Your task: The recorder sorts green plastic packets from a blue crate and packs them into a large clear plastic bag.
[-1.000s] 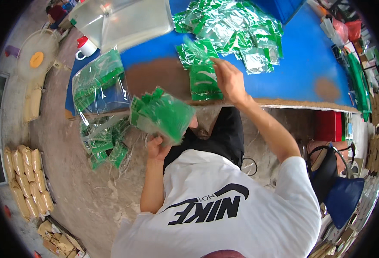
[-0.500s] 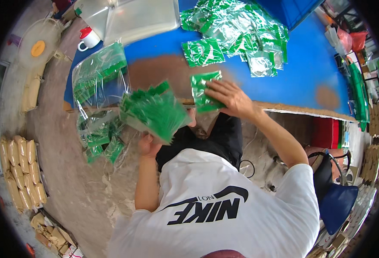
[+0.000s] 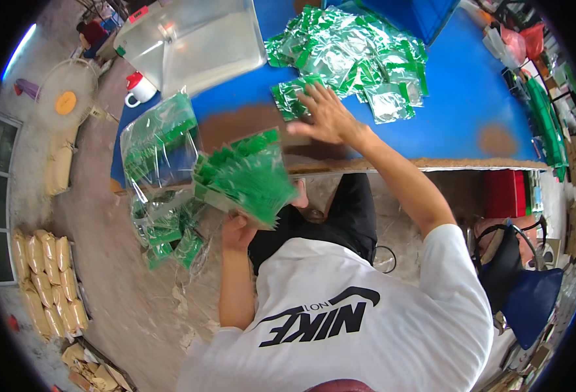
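My left hand (image 3: pixel 237 230) is closed on the lower edge of a fanned stack of green-and-clear plastic packets (image 3: pixel 245 175), held up in front of the table's near edge. With fingers spread, my right hand (image 3: pixel 332 116) reaches over the table. Its fingertips overlap a single flat green packet (image 3: pixel 288 101); whether they touch it I cannot tell. Beyond lies a big heap of shiny green-and-silver packets (image 3: pixel 346 49). Left of the stack, a clear plastic bag (image 3: pixel 160 134) with green packets in it rests on the table corner.
The blue table (image 3: pixel 458 111) has worn brown patches. A metal tray (image 3: pixel 219 49) and a white mug with a red lid (image 3: pixel 141 89) stand at the far left. More bagged green packets (image 3: pixel 170 225) hang below the table's left corner. A fan (image 3: pixel 65 101) is further left.
My right hand has moved farther over the table, toward the single packet. The packet that was under its fingers no longer shows separately. My left hand still holds the stack; the whole view has shifted slightly.
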Motion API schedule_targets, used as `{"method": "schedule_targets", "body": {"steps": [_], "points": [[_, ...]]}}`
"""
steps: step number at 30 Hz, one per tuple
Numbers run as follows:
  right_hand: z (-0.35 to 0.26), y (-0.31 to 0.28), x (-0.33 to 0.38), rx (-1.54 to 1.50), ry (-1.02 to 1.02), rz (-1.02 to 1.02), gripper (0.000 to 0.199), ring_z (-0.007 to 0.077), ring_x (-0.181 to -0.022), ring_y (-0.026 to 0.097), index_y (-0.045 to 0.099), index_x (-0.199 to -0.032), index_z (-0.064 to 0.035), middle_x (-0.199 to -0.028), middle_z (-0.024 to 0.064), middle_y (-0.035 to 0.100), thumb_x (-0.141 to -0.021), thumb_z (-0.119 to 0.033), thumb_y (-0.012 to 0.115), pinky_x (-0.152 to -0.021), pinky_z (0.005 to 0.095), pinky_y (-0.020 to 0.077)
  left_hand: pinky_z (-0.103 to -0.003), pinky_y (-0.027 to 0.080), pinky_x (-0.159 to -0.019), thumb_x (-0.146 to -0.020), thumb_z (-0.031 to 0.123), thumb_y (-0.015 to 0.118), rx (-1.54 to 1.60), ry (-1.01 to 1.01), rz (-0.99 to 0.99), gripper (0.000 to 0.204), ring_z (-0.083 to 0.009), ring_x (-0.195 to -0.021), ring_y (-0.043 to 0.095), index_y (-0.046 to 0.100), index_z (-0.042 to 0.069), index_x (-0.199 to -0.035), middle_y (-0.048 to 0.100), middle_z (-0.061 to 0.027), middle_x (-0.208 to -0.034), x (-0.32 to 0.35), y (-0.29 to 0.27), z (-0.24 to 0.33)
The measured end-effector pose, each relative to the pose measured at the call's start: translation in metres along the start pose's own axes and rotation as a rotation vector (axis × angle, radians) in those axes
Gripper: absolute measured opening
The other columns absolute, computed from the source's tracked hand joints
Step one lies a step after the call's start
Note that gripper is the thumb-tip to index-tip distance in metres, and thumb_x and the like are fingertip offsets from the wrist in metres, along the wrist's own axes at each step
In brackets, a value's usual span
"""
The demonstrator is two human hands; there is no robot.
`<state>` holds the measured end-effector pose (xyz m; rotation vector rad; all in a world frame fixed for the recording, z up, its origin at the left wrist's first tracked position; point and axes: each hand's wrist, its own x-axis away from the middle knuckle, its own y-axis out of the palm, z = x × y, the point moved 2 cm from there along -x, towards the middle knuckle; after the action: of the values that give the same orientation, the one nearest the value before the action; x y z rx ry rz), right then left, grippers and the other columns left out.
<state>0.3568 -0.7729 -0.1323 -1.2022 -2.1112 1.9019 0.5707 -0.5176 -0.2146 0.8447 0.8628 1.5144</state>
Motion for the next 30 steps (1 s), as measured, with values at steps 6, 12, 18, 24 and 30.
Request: {"method": "schedule_targets", "body": {"steps": [6, 12, 18, 24, 30], "points": [[-0.066, 0.009, 0.071, -0.201, -0.290, 0.001, 0.037, 0.0216, -0.115, 0.062, 0.059, -0.127, -0.0052, -0.122, 0.0132, 0.065, -0.092, -0.016, 0.067, -0.097, 0.0356, 0.0481, -0.052, 0.041, -0.110, -0.077, 0.006, 0.075, -0.219, 0.153, 0.123, 0.063, -0.0306, -0.128, 0.053, 0.053, 0.004, -0.136, 0.058, -0.0111, -0.135, 0.021, -0.020, 0.020], [-0.102, -0.014, 0.044, -1.207, 0.548, 0.119, 0.025, 0.0068, -0.069, 0.048, 0.062, -0.098, 0.0033, -0.078, 0.0017, 0.059, -0.101, -0.020, 0.057, -0.061, 0.0278, 0.0431, -0.047, 0.049, -0.100, -0.069, -0.004, 0.077, -0.036, -0.067, -0.031, 0.069, -0.0286, -0.118, 0.059, 0.053, 0.005, -0.134, 0.060, -0.0098, -0.129, -0.008, -0.012, 0.016], [-0.091, -0.030, 0.041, -1.232, 0.475, 0.025, 0.063, 0.0242, -0.108, 0.058, 0.046, -0.135, 0.0041, -0.116, 0.0192, 0.060, -0.092, -0.037, 0.069, -0.092, 0.0360, 0.0478, -0.041, 0.046, -0.104, -0.069, -0.002, 0.078, -0.412, -0.138, -0.073, 0.075, -0.0255, -0.127, 0.053, 0.050, 0.005, -0.138, 0.059, -0.0107, -0.130, -0.052, 0.045, 0.009], [-0.070, -0.038, 0.010, -0.972, 0.155, 0.070, 0.123, 0.0336, -0.136, 0.043, 0.010, -0.155, -0.0027, -0.147, 0.0239, 0.038, -0.065, -0.018, 0.093, -0.112, 0.0428, 0.0379, -0.040, 0.039, -0.111, -0.074, 0.006, 0.085, -1.239, 0.422, -0.323, 0.105, -0.0251, -0.137, 0.041, 0.018, 0.004, -0.154, 0.038, -0.0146, -0.149, -0.116, 0.100, 0.036], [-0.041, 0.002, 0.014, -0.726, 0.270, 0.029, 0.117, 0.0384, -0.135, 0.045, 0.016, -0.154, -0.0055, -0.147, 0.0257, 0.041, -0.067, -0.023, 0.091, -0.109, 0.0444, 0.0412, -0.038, 0.039, -0.110, -0.074, 0.010, 0.087, -1.377, 0.304, -0.419, 0.108, -0.0259, -0.130, 0.046, 0.013, 0.005, -0.154, 0.040, -0.0156, -0.144, -0.151, 0.079, 0.029]]}}
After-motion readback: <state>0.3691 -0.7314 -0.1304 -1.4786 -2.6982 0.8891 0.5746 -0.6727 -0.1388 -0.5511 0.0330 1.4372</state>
